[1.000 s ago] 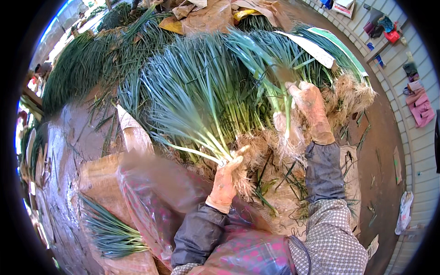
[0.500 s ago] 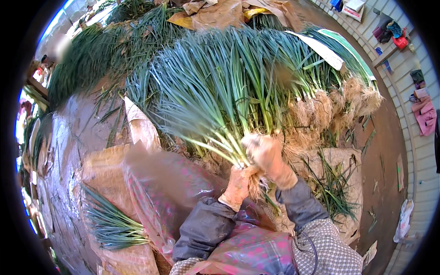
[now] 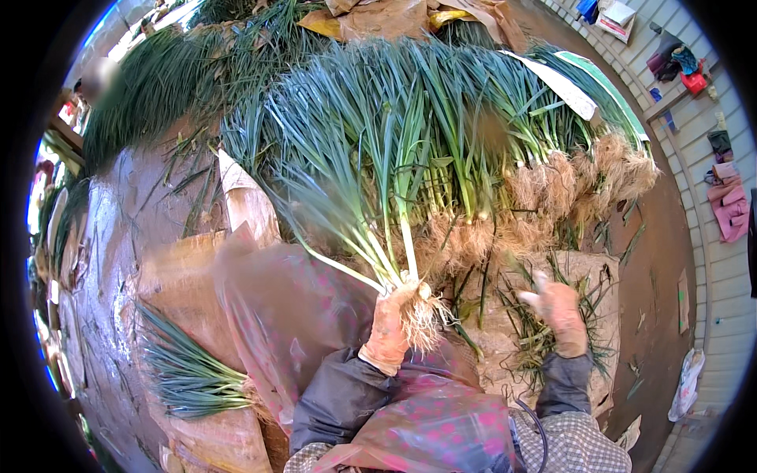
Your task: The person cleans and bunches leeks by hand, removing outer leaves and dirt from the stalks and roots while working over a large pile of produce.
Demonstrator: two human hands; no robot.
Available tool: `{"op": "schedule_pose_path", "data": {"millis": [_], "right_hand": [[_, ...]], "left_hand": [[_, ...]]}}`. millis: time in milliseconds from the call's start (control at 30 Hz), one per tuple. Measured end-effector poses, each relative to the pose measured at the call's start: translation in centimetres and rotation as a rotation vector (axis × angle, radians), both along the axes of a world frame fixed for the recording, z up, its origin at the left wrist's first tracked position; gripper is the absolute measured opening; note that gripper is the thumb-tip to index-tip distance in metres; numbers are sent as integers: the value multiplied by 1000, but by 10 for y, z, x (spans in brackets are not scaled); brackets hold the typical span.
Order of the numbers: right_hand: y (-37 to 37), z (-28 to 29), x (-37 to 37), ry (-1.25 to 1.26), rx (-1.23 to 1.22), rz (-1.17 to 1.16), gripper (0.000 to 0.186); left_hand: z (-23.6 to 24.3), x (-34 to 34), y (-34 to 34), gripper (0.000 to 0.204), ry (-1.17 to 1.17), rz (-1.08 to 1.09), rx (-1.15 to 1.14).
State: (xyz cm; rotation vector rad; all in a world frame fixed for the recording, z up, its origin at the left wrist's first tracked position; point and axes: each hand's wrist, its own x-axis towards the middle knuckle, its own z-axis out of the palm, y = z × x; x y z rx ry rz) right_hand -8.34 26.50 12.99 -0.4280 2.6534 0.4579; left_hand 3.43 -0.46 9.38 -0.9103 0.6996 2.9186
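Down at six o'clock, the gloved left hand (image 3: pixel 388 329) has fingers wrapped tight round a bunch of green onions (image 3: pixel 382 256) just above the roots, leaves fanning toward eleven! Right hand (image 3: pixel 560 314) at four o'clock, fingers spread above loose leaves (image 3: pixel 527 359).

- Left hand (image 3: pixel 388 327) grips green onions (image 3: pixel 408 244) near their roots.
- Right hand (image 3: pixel 561 311), fingers apart, is over the brown sheet (image 3: pixel 493 359).
- Another bunch (image 3: pixel 193 374) reaches the sacking's (image 3: pixel 185 268) left edge.
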Motion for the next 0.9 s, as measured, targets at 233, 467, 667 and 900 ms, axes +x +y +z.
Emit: {"op": "schedule_pose_path", "data": {"millis": [233,467,667,900], "right_hand": [[-153,-24,-26,-763,-1032,335,66],[-123,-13,-135,-333,-1379,-427,19],[-240,-37,-99,-64,-324,221,55],[-251,-70,-111,138,-467,445,23]], "left_hand": [[-20,7,-9,14,105,46,69],[-41,13,-12,15,82,77,74],[-48,14,-14,13,51,49,-26],[-44,8,-15,12,36,102,28]]}}
